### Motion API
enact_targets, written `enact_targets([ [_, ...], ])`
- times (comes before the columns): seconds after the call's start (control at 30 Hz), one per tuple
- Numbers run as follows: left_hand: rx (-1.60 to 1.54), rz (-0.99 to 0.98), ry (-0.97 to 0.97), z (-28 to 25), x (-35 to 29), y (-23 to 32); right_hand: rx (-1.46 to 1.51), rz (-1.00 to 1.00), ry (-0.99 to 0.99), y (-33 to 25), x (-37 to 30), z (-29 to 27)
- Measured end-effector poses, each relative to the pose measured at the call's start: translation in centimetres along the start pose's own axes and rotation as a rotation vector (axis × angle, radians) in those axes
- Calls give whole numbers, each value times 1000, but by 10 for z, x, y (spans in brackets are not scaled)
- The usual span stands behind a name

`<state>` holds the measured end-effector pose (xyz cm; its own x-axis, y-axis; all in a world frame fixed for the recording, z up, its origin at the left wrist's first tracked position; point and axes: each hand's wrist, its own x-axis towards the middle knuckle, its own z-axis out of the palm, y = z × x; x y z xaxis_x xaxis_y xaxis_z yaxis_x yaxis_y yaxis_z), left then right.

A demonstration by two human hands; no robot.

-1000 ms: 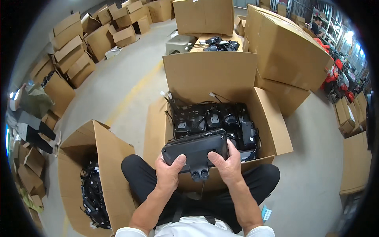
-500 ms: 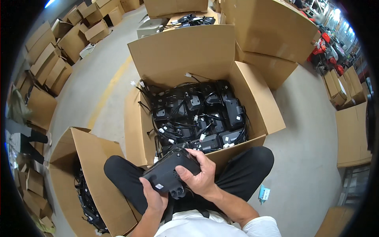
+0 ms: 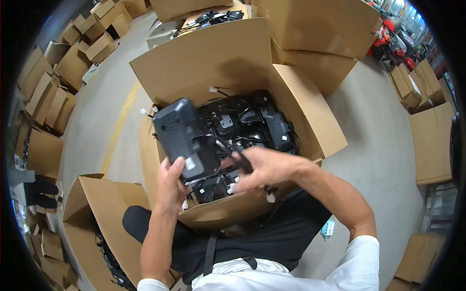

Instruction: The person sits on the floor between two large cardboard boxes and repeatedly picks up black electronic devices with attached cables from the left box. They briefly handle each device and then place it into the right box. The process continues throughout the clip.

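L hand [image 3: 172, 184] grip's on blk device [image 3: 179, 133] over open box [image 3: 208, 58] w/ more devices [image 3: 275, 127]; R hand [image 3: 267, 167] blurred at blk cable [image 3: 241, 162], can't tell if gripping.

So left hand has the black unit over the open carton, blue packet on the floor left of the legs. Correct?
One fix: the blue packet is on the floor to the right of the legs, per the head view. The left hand does have the black unit over the open carton.
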<state>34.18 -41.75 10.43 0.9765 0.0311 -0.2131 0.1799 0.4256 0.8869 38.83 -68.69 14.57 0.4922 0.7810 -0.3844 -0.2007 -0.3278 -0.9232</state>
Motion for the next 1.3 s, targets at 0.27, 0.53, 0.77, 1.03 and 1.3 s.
enact_targets([
  [0.27,141,-473,-177,20,103,-173,-1601,38,836,71,7,-106],
  [0.53,508,-416,-58,57,152,-279,-1336,59,284,161,44,-80],
  [0.77,1254,-179,-439,53,162,-287,-1481,-86,297,210,84,-78],
  [1.03,1310,349,-655,-11,39,16,-1307,155,231,160,76,-72],
  [1.3,1325,216,1023,-426,-176,145,-1080,114,316,94,73,-34],
])
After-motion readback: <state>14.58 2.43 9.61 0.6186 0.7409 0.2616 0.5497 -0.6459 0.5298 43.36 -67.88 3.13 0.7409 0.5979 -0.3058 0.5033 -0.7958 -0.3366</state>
